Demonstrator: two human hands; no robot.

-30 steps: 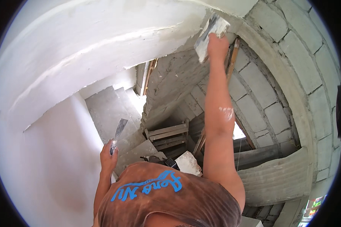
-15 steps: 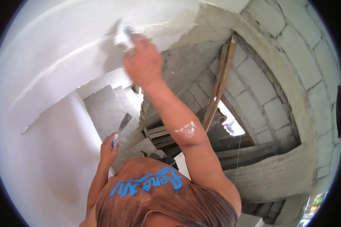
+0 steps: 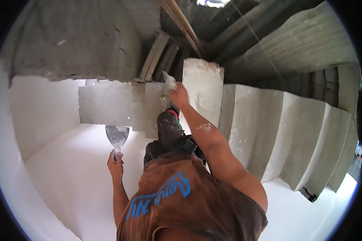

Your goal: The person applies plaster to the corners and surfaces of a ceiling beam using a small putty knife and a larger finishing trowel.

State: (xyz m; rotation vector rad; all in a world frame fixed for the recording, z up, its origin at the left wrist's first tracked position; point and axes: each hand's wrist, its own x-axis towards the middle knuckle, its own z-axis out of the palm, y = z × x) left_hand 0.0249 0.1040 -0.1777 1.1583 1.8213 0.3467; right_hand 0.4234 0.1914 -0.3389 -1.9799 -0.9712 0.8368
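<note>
My left hand [image 3: 115, 162] is held low at my side, gripping the handle of a wide putty knife [image 3: 117, 136] whose grey, plaster-smeared blade points up. My right hand [image 3: 178, 96] is stretched out in front of me, closed on a smaller putty knife [image 3: 167, 85] loaded with white plaster. It hovers just left of a white plastered column end [image 3: 203, 92] beside the concrete stairs. My brown shirt with blue lettering [image 3: 181, 197] fills the lower middle, and a dark plaster-spattered boot [image 3: 168, 126] shows beneath my right arm.
Grey concrete steps [image 3: 285, 132] curve away on the right. A white plastered wall and floor surface [image 3: 64, 176] spreads on the left. Rough grey block wall [image 3: 80, 40] and wooden boards [image 3: 181, 24] lie above. A thin string [image 3: 261, 44] crosses the upper right.
The view has swung from the white ceiling down toward the stairs. My right hand dropped from the overhead plaster to in front of me. My left hand still holds the wide knife low.
</note>
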